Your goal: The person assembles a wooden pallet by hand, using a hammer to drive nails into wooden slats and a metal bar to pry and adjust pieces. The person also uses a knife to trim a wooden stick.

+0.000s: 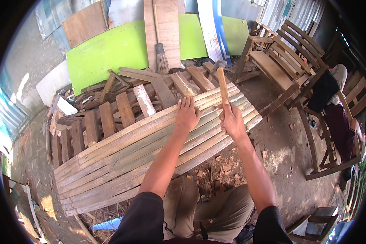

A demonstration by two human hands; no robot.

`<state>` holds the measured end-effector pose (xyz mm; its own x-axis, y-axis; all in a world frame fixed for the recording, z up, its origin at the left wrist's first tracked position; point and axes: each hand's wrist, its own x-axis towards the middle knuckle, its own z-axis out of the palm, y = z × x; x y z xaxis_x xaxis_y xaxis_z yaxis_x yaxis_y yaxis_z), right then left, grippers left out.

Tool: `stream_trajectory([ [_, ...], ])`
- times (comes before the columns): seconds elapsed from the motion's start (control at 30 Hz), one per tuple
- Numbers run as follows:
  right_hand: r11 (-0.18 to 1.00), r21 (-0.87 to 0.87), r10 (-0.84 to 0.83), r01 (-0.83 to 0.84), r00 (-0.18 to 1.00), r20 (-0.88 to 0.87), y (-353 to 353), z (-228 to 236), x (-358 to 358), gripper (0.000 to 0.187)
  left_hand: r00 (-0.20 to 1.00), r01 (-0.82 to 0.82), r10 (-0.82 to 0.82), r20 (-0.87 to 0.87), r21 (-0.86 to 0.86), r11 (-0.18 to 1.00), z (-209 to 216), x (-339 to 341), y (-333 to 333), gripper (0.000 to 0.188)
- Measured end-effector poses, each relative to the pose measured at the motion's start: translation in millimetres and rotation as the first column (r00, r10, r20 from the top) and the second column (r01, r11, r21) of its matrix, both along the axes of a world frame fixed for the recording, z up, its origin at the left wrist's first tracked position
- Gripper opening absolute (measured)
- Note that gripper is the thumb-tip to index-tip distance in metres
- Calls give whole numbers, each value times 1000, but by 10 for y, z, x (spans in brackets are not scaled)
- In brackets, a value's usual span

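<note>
In the right hand's (231, 120) grip, the hammer (223, 84) is showing a tan handle and grey head. Beneath the grip, the slats (146, 138) are striping tan, grey and faint green. Beyond it, the board (110, 53) is glowing lime and the panel (212, 34) is banding white and blue. Rightward, the bench (271, 67) is looking brown; nearer the body, the sleeves (140, 219) are showing black, the trousers (225, 209) khaki.

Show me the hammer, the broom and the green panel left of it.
Hammer (223, 86): head view, middle of its wooden handle.
Broom (160, 48): head view, dark top of its brush.
Green panel (110, 53): head view, middle of its flat face.
</note>
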<state>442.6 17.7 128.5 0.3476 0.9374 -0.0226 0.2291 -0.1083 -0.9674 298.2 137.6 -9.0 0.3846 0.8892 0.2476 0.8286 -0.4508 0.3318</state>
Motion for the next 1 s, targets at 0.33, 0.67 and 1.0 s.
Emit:
stream_trajectory([
  [0.33,984,170,7,-58,959,285,200,-686,-2,45,946,-324,322,-49,-35,946,208,-275,-597,77],
  [0.67,910,405,81,-90,996,38,17,345,-261,44,921,-382,365,-139,-127,915,312,-344,-576,78],
  [1.0,998,2,63,-64,986,152,84,-701,-146,50,932,-360,355,-78,-72,930,296,-303,-535,78],
])
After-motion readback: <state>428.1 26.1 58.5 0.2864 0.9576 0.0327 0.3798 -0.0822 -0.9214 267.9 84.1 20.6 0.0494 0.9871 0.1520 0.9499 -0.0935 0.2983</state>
